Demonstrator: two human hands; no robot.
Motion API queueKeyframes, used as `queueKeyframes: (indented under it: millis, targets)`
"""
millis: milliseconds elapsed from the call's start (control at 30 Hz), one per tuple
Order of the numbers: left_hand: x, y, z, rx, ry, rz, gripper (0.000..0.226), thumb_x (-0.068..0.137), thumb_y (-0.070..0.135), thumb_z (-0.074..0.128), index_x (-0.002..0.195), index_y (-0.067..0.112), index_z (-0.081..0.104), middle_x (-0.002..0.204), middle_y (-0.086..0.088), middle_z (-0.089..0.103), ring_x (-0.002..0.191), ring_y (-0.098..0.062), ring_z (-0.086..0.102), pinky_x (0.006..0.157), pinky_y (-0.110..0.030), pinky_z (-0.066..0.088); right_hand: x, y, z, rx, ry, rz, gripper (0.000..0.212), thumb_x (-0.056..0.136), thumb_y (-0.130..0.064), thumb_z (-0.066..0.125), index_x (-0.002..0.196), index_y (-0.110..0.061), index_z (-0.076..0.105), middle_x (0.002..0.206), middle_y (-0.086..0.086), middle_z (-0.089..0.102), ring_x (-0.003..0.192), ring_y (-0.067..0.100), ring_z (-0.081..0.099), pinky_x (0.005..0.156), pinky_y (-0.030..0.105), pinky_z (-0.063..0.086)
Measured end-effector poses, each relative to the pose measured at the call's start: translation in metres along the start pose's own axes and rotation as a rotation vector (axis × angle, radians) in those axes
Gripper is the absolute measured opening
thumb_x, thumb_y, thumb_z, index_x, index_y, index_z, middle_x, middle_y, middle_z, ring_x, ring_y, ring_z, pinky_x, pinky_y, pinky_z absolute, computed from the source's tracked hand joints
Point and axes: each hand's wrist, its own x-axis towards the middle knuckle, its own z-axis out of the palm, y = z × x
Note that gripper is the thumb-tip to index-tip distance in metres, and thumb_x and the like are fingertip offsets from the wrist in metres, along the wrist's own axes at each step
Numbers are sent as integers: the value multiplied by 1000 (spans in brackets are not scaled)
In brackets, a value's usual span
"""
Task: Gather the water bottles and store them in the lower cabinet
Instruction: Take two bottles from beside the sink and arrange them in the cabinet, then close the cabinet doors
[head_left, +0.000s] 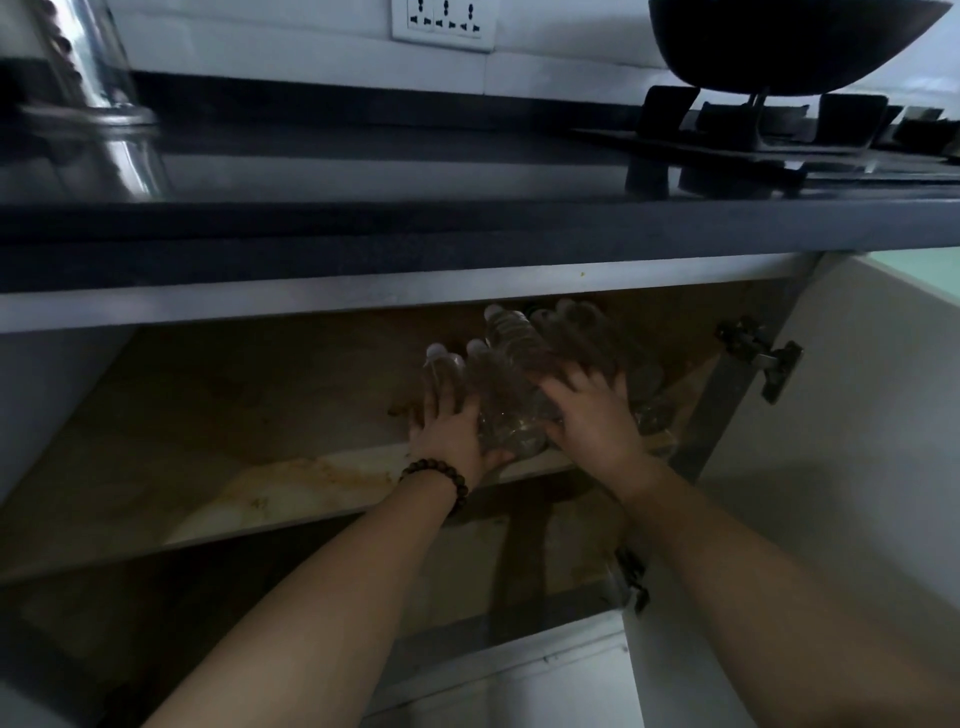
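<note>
Several clear plastic water bottles lie in a bundle on the upper shelf of the open lower cabinet, caps pointing inward. My left hand, with a bead bracelet at the wrist, lies flat against the left side of the bundle, fingers spread. Across from it, my right hand presses on the right side of the bundle with its fingers stretched over the bottles. The bottles sit at the right end of the shelf, close to the front edge.
The cabinet door stands open at the right on a metal hinge. A dark countertop overhangs the cabinet, bearing a steel vessel at left and a gas stove with a black wok at right. The shelf is stained.
</note>
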Motion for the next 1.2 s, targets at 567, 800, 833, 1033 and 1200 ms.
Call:
queueKeyframes:
  millis: [567,800,833,1033,1200]
  targets:
    - [-162,47,-193,13,-197,-173,71,96,51,36,154,20,10,162,-10,11,149,-28,6,121,-42,5,-65,-71,-154,171,-499,244,83,91,-46,51,148,-40,-10,160,1,-13,147,26,-13,116,58,1]
    - [-237,62,-331,70,-192,-245,64,96,49,35,151,17,24,157,-9,27,147,-28,15,121,-44,12,-91,-116,-281,203,-585,197,70,95,-44,45,150,-37,2,160,0,-10,147,25,-11,117,56,2]
    - [-250,60,-346,70,-178,-264,63,96,47,38,150,16,27,156,-10,30,147,-29,16,121,-45,14,-94,-123,-295,205,-585,177,69,95,-44,45,150,-37,4,160,0,-9,147,25,-10,117,56,3]
    - [-336,17,-418,146,-133,-531,65,96,37,46,152,16,20,160,-15,15,149,-32,4,119,-42,0,-107,-168,-340,229,-567,92,68,93,-43,49,150,-34,14,161,2,-3,148,27,-3,117,58,8]
    - [-390,-9,-426,219,-192,-825,83,95,37,49,153,16,-7,160,-20,-8,148,-37,-8,120,-48,1,-110,-178,-342,214,-605,85,68,92,-44,49,150,-35,14,160,3,-4,148,26,-3,117,57,8]
